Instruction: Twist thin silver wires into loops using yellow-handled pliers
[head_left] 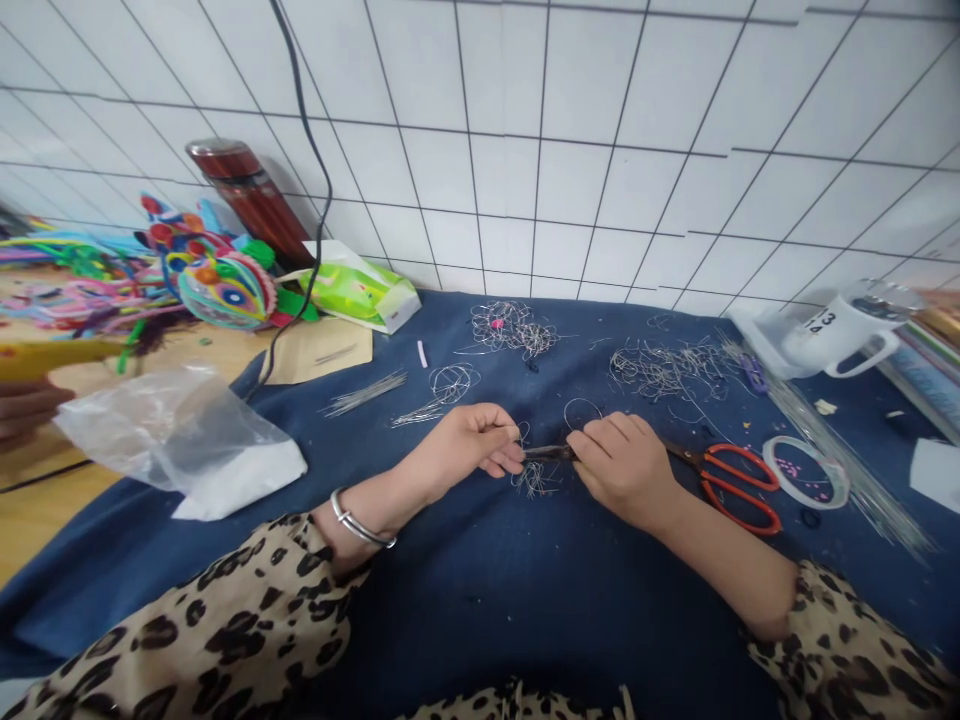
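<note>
My right hand is closed around a pair of dark pliers, whose jaws point left toward my other hand. With thumb and fingers pinched together, my left hand grips thin wire at the pliers' tip; the exact contact is hidden by the fingers. A small bunch of cut wire ends lies just below the jaws on the dark blue cloth. Behind my right knuckles shows a thin wire loop. Scissors with orange handles rest beside my right wrist, which covers part of their blades.
Tangled wire and another wire heap lie toward the tiled wall. Straight wires sit left. At right are a white mug and a round dish with pink beads. Another person's hand is near a plastic bag.
</note>
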